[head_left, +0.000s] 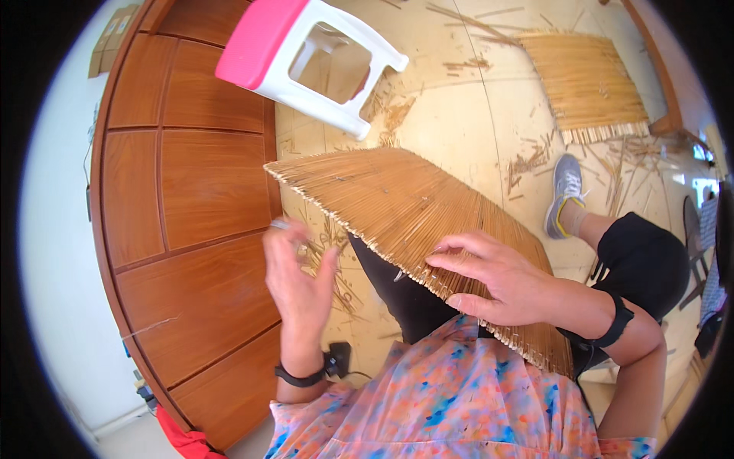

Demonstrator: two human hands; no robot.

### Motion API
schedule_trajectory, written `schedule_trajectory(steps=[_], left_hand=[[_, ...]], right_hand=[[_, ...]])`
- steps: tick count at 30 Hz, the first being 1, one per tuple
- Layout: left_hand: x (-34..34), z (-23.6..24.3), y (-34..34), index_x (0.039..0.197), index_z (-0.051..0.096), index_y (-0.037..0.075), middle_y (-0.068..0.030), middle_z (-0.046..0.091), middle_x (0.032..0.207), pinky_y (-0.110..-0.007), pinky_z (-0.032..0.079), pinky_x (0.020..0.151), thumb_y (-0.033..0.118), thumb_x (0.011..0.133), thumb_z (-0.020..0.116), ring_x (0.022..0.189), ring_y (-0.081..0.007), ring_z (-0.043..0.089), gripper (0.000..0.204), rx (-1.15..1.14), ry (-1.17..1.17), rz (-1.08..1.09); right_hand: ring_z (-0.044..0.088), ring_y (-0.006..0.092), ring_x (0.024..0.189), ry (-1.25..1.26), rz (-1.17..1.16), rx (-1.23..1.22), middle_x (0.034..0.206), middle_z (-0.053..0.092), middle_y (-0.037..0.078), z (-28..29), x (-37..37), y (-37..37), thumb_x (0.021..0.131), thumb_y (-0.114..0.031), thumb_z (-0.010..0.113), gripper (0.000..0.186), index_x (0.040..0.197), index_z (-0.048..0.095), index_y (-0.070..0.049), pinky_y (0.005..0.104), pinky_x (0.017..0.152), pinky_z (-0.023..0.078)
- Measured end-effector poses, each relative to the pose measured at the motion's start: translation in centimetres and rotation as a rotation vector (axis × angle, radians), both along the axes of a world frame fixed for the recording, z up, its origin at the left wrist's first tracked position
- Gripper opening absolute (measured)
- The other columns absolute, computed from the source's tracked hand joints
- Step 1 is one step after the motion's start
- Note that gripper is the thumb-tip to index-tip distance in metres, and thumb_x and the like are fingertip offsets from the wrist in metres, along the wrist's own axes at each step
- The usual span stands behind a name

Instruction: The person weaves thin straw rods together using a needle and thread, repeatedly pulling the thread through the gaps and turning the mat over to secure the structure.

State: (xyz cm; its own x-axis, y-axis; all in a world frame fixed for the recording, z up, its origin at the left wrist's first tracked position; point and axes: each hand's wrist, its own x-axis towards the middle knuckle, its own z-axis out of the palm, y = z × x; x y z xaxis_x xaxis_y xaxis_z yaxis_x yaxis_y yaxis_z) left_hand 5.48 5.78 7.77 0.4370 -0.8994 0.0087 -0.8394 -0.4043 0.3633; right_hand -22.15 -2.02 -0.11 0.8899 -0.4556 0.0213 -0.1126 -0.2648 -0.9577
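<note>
Across my lap lies a woven straw mat [413,203], tilted, its knobbly bound edge facing me and its far part reaching toward the stool. My right hand [493,279] rests on its top near that edge, fingers and thumb apart. To the left of the mat, my left hand [294,271] is raised in the air, with a gap between thumb and fingers. I see nothing held in it, though it is slightly blurred. Loose straw pieces [344,291] lie on the floor behind that hand.
A pink and white plastic stool [329,115] lies tipped on its side ahead. Brown wooden panelling [206,176] runs along the left. A second straw mat [589,80] lies on the tiled floor at far right, with straw scraps [531,161] around it. Red cloth [183,436] shows at lower left.
</note>
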Motion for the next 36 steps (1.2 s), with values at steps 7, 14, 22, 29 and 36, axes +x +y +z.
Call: schedule_trajectory(steps=[7,14,22,29,36], left_hand=[[4.5,1.0,-7.6,0.114,0.067,0.007,-0.0135,0.06,0.128,-0.045,0.045,0.104,0.005,0.064,0.084,0.127,-0.0351,0.051,0.053,-0.158,-0.33,-0.863],[2.4,5.3,-7.8,0.094,0.066,0.007,-0.0044,0.063,0.086,-0.037,0.055,0.076,0.013,0.071,0.076,0.084,-0.0269,0.064,0.026,-0.391,-0.406,-1.246],[-1.3,19.6,3.9,0.088,0.069,0.006,-0.0057,0.067,0.084,-0.037,0.059,0.077,0.01,0.073,0.072,0.084,-0.0232,0.071,0.015,-0.844,-0.885,-1.035],[1.9,21.5,10.1,0.086,0.07,0.003,-0.0082,0.066,0.084,-0.032,0.055,0.066,0.006,0.078,0.069,0.081,-0.0239,0.07,0.008,-1.03,-1.147,-0.72],[7.1,11.1,7.4,0.092,0.071,0.004,-0.007,0.066,0.089,-0.033,0.048,0.062,0.009,0.081,0.067,0.084,-0.0218,0.067,0.013,-0.925,-1.201,-0.486]], right_hand=[[0.041,0.0419,0.136,0.221,0.084,-0.125,0.148,0.039,0.026,3.1,-2.3,1.9,0.09,-0.042,0.069,0.081,0.151,0.036,0.0,0.0446,0.115,0.035],[0.041,0.0445,0.136,0.386,-0.116,-0.209,0.146,0.04,0.029,8.6,-5.9,6.0,0.085,-0.027,0.075,0.088,0.153,0.027,0.0,0.0451,0.114,0.037],[0.052,0.043,0.119,0.235,-0.29,-0.686,0.133,0.05,0.024,18.5,-8.0,11.5,0.077,0.009,0.06,0.068,0.142,0.046,-0.001,0.0463,0.103,0.044],[0.05,0.0418,0.125,-0.007,-0.215,-1.232,0.133,0.052,0.022,20.2,-3.3,5.8,0.084,0.003,0.055,0.062,0.145,0.048,-0.006,0.0466,0.106,0.044],[0.052,0.0368,0.127,-0.162,0.004,-1.37,0.134,0.056,0.017,14.6,6.4,-6.7,0.09,-0.003,0.054,0.05,0.14,0.051,-0.007,0.0428,0.103,0.047]])
